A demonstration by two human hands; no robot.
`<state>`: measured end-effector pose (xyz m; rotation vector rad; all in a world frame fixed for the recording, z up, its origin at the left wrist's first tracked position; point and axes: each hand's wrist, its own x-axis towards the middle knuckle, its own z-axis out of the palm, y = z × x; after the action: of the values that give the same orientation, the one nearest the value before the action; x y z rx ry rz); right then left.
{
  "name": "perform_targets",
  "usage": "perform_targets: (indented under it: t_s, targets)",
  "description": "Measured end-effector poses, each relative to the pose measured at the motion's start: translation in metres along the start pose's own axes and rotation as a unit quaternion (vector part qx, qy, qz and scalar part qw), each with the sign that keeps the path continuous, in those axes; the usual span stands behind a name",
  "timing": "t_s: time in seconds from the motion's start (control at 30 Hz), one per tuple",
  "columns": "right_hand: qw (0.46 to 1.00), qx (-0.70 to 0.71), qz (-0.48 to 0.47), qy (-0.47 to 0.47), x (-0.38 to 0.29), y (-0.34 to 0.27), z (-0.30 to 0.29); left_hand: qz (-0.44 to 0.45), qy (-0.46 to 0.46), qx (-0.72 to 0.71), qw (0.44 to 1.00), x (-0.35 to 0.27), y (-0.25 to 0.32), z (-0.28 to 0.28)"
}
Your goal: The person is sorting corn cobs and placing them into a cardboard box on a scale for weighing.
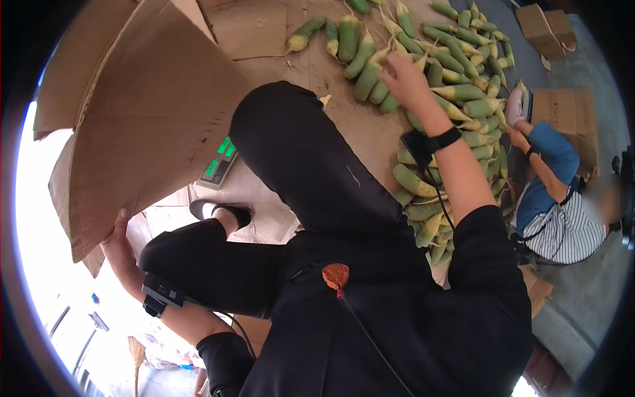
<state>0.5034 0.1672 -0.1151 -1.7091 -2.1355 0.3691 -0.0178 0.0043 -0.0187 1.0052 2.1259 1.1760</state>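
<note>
My left hand (pixel 120 250) grips the lower edge of a large open cardboard box (pixel 154 109), thumb pressed on its outer side. The box stands tilted at the left, and its inside is hidden from me. Over a heap of green radishes (pixel 461 94) with pale yellow tips, my right hand (pixel 408 87) reaches out with its fingers curled. Right by those fingers lies one green radish (pixel 368 82); whether they grip it cannot be made out. Partly behind the box is a digital scale (pixel 218 166) with lit green displays.
Flattened cardboard (pixel 258 25) lies under the radishes. On the right a co-worker (pixel 555 198) in a striped top sits beside the heap, near a closed carton (pixel 565 124). Another carton (pixel 543 30) is at the top right. A broom (pixel 136 352) appears at the lower left.
</note>
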Motion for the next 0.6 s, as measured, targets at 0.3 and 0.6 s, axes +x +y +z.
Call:
perform_targets:
  t_s: [0.3,0.6]
  targets:
    - [0.927,-0.091,0.259,-0.256,-0.219,0.149,0.063,0.001,0.009,-0.05,0.999,-0.006,0.001,0.003]
    - [0.83,-0.175,0.37,-0.379,-0.261,0.128,0.081,0.002,0.028,-0.014,1.0,-0.007,0.001,-0.003]
